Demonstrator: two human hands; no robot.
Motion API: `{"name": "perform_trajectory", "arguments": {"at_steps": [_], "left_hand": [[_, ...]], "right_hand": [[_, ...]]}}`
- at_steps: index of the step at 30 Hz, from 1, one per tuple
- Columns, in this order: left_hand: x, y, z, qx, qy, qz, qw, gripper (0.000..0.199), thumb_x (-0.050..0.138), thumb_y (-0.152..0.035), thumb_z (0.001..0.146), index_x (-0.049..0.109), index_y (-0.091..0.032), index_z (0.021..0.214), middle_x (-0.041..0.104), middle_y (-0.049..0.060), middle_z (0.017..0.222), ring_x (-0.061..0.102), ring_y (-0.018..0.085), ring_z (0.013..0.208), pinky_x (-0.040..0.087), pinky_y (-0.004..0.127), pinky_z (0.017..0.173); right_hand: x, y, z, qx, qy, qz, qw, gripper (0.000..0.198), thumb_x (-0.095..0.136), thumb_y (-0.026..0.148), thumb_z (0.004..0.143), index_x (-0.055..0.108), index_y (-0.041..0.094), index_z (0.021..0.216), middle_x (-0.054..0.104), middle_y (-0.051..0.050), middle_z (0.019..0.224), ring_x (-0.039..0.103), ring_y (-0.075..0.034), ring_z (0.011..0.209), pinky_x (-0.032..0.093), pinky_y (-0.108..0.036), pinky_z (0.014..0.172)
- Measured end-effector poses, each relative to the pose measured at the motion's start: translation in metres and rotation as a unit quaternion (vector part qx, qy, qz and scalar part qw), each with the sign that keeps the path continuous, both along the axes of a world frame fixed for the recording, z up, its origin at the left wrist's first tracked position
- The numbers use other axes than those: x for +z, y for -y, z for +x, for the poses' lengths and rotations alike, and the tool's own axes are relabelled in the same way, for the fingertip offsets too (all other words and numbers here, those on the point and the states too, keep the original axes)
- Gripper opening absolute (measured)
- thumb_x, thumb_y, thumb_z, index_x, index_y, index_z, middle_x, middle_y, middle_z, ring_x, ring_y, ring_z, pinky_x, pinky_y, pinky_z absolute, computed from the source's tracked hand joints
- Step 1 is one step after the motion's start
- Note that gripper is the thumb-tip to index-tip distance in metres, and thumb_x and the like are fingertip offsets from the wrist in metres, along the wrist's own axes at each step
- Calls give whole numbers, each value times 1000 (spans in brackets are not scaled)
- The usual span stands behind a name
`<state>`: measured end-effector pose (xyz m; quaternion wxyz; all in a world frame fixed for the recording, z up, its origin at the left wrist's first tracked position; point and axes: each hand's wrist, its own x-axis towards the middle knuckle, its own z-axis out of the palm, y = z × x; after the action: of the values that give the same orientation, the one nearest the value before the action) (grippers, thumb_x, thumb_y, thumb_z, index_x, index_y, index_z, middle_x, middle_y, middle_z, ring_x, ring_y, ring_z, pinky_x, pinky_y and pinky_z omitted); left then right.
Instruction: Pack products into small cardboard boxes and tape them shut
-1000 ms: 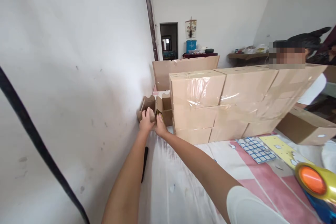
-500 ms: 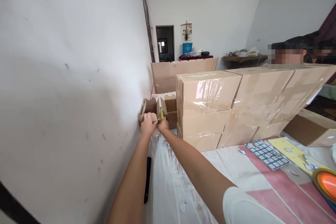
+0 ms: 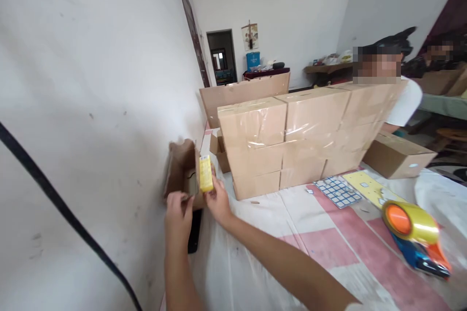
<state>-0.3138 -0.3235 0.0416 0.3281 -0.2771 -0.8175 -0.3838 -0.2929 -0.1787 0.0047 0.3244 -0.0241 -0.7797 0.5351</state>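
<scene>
Two hands, one yellow box held

At the left edge of the cloth-covered table, beside the white wall, the left hand grips an open brown carton by its near side, while the right hand holds a small yellow box against the carton's right side. A black object lies along that edge, just nearer. Taped, stacked boxes stand farther right; towards the table's right edge lies a tape dispenser. Behind the stack is a person in white.
</scene>
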Motion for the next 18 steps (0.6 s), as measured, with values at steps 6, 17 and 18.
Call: {"name": "perform_trajectory", "arguments": {"at_steps": [6,17,18], "left_hand": [[-14,25,149,26,-97,36,994,31,79,-38,78,59,-25,98,61,5,94,60,26,95,48,39,80],[-44,-19,247,-134,44,219,966,20,62,-42,84,58,-23,78,56,2,85,53,20,83,42,36,76],[-45,-33,240,-160,68,233,957,24,61,-46,83,57,-23,77,55,2,84,52,20,83,42,37,76]], "right_hand": [[-20,13,163,-12,11,9,1000,77,56,12,84,39,33,156,51,-10,145,47,-32,135,38,-55,116],[-66,-15,362,-78,29,130,988,75,56,17,89,34,36,158,42,-14,146,43,-37,136,42,-63,110],[-68,-22,370,-101,38,155,982,68,58,20,89,43,35,154,42,-15,145,42,-39,135,40,-65,110]]}}
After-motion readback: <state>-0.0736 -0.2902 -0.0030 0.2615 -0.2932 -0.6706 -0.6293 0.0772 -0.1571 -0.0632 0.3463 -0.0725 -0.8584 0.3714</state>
